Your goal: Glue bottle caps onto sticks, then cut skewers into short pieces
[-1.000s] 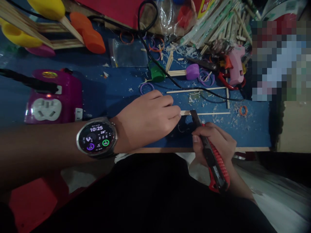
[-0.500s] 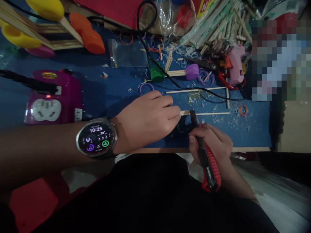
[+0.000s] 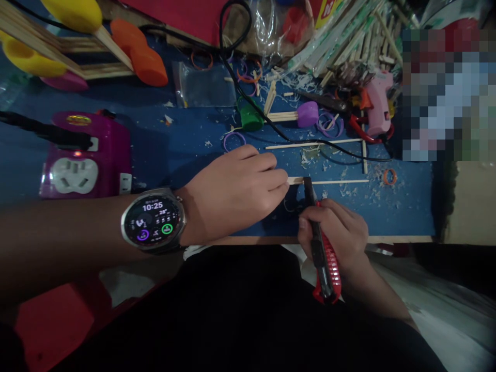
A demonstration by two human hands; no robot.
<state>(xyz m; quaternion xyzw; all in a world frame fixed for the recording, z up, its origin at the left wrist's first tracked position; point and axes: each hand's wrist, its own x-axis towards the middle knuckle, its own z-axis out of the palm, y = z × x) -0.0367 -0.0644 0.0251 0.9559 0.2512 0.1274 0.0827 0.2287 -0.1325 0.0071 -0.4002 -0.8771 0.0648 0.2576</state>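
Note:
My left hand point(image 3: 240, 188), with a watch point(image 3: 154, 219) on its wrist, is closed around the left end of a thin wooden stick point(image 3: 341, 181). Most of its fingertips are hidden under the knuckles. The stick points right, just over the blue tabletop. In my right hand point(image 3: 337, 232) is a red and black utility knife point(image 3: 324, 253), its handle towards me. The dark blade lies across the stick, a short way right of my left fingers. Another wooden stick point(image 3: 313, 144) lies behind, roughly parallel, and a short stick point(image 3: 365, 157) lies to the right.
A purple power socket point(image 3: 93, 155) stands at the left. Behind my hands are a black cable point(image 3: 279, 135), a green cup point(image 3: 251, 114), scissors point(image 3: 337, 103) and a pink glue gun point(image 3: 378, 106). Wood shavings and an orange ring point(image 3: 389, 176) lie at the right.
The knife handle and my right hand have swung slightly to the left, the blade still across the stick. My left hand has hardly moved.

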